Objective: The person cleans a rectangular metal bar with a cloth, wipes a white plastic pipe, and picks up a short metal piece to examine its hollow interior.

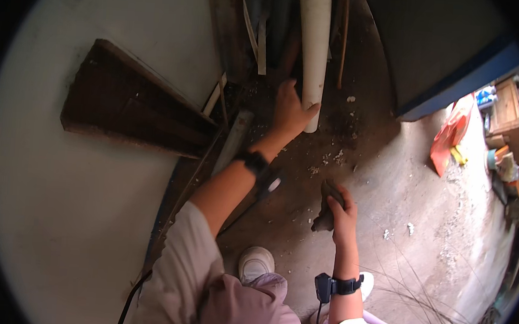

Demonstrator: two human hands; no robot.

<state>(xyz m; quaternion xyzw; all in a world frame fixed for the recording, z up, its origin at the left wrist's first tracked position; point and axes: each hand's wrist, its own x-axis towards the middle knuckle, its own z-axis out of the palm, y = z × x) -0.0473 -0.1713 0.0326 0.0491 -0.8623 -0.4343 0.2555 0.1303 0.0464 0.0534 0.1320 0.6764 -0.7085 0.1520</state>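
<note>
My left hand reaches forward to the lower end of a white plastic pipe. Its thumb lies at the pipe's side, while the fingers are spread to the left of it; whether they press on the pipe is not plain. Lower right, my right hand is closed around a dark grey, crumpled cloth or rag, which hangs a little below the fingers. Both wrists wear black straps with small devices.
A dark wooden board leans by the pale wall at left. Wooden strips and another pipe stand near the corner. A blue-edged panel is at upper right, with an orange bag beyond. White debris dots the floor.
</note>
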